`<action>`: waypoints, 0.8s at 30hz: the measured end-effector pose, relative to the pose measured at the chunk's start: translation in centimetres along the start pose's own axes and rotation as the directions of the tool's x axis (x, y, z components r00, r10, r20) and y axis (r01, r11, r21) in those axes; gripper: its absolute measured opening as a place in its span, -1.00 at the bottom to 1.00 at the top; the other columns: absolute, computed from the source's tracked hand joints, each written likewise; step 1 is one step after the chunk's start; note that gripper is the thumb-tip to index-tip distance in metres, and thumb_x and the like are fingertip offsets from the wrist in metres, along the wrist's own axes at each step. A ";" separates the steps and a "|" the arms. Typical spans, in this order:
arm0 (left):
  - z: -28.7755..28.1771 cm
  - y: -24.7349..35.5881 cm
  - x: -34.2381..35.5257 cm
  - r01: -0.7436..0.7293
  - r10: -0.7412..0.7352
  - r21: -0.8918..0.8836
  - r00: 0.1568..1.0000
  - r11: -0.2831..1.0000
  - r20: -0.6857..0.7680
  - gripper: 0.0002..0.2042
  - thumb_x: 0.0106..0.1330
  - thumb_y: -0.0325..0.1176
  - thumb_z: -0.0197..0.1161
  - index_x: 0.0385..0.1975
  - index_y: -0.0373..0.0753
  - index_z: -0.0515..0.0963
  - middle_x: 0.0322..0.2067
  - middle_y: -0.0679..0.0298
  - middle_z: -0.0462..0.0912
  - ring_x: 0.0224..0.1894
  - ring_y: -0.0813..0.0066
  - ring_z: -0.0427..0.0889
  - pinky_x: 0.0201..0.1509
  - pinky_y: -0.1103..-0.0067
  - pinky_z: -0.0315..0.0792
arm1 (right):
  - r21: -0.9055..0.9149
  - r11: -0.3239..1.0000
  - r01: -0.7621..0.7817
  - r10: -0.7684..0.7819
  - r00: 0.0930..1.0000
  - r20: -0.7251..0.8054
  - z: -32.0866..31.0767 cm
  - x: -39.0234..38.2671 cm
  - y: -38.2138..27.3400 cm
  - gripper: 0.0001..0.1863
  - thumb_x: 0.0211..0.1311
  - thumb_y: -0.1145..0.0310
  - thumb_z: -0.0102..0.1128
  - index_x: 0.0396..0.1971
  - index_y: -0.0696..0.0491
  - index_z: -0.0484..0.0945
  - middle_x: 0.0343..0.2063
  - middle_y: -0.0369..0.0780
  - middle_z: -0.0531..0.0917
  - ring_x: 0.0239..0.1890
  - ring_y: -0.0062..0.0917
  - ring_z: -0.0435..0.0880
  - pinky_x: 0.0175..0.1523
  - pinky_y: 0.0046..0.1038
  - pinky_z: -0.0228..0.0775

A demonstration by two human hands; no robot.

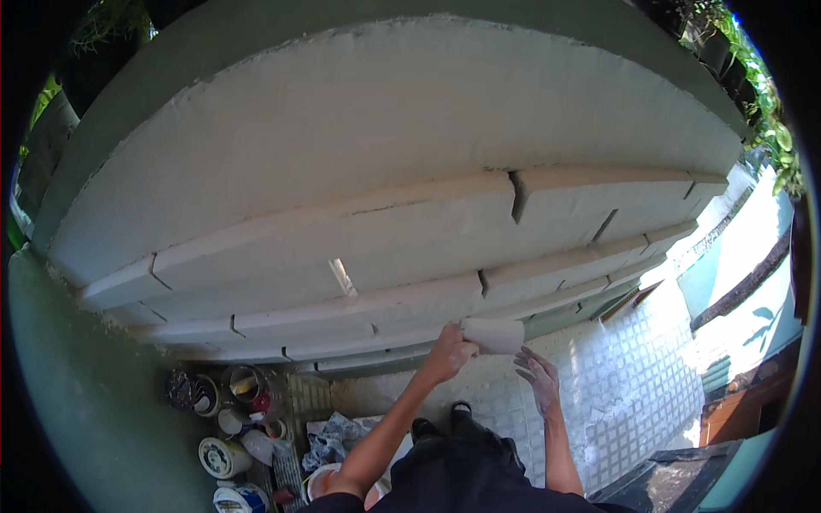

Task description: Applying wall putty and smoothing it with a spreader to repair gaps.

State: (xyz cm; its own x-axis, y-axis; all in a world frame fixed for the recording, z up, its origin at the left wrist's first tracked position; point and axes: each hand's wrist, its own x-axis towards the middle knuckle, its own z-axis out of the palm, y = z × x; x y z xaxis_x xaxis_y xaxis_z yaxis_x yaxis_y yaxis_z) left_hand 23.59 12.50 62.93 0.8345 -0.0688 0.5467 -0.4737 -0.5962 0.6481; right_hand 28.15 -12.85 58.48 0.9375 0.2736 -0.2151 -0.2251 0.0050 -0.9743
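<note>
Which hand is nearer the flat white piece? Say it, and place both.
Left: the left hand holds the flat white piece at its left end. The right hand is open by its lower right corner; contact there is unclear.

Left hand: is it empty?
No, the left hand grips a pale flat piece by its left end.

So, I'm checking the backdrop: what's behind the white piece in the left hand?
Around the white piece, pale wall and paved floor show; whatever lies directly behind it is covered.
</note>
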 end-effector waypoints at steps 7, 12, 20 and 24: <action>1.6 1.4 -3.6 0.430 -0.721 -0.897 0.652 0.099 0.233 -0.63 0.20 -0.12 0.23 -0.26 -0.36 0.57 -0.22 0.26 0.60 -0.09 0.42 0.48 0.02 0.45 0.33 | -0.307 0.827 0.470 -0.382 0.872 0.308 6.8 -1.5 -9.8 -0.64 0.03 0.37 0.31 -0.15 0.21 0.59 -0.12 -0.05 0.61 -0.08 -0.27 0.60 -0.02 -0.38 0.42; -1.7 3.5 -1.9 0.555 -0.884 -0.797 0.464 0.240 0.057 -0.46 0.27 0.09 0.18 -0.15 -0.40 0.55 -0.28 0.29 0.58 -0.25 0.50 0.52 -0.08 0.53 0.41 | -0.387 0.506 0.771 -0.684 0.632 0.363 9.4 -0.9 -9.9 -0.80 -0.11 0.47 0.38 -0.46 0.21 0.57 -0.25 -0.06 0.60 -0.29 -0.29 0.63 -0.22 -0.43 0.45; -6.7 4.8 -0.8 0.371 -0.714 -0.886 0.696 0.276 0.069 -0.53 0.14 -0.31 0.40 0.00 -0.46 0.50 -0.20 0.26 0.63 -0.18 0.54 0.53 0.12 0.55 0.33 | -0.400 0.686 0.607 -0.407 0.777 0.480 10.0 -1.8 -11.2 -0.84 0.00 0.46 0.33 -0.49 0.20 0.54 -0.61 -0.09 0.53 -0.54 -0.35 0.57 -0.38 -0.39 0.41; -6.8 5.2 0.2 0.344 -0.679 -0.891 0.732 0.295 0.058 -0.45 0.08 -0.44 0.41 0.09 -0.47 0.42 -0.12 0.12 0.63 -0.13 0.43 0.59 0.14 0.50 0.36 | -0.338 0.730 0.594 -0.380 0.764 0.521 9.1 -1.1 -11.1 -0.84 0.05 0.40 0.30 -0.43 0.18 0.58 -0.57 -0.10 0.58 -0.53 -0.33 0.57 -0.37 -0.42 0.38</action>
State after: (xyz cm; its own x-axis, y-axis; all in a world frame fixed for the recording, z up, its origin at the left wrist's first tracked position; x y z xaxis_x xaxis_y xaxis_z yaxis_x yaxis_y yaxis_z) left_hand 19.37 14.84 70.08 0.9486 0.3086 -0.0708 -0.1034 0.5133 0.8520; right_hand 27.18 -4.45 70.17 0.6634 0.7087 0.2401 0.4818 -0.1591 -0.8617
